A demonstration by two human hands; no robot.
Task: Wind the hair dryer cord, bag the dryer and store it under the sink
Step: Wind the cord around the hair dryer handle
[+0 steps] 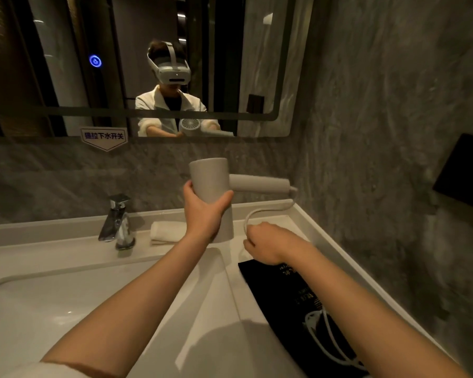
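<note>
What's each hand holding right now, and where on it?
Left hand grips the dryer around its barrel. Right hand holds the cord a short way below the handle.

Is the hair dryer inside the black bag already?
No, the hair dryer is up in the left hand, while the black bag lies flat on the counter.

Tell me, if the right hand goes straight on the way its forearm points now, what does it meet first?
Probably the hair dryer, about where the left hand holds it. The right hand, closed on the cord, points up-left toward it; depth is unclear.
</note>
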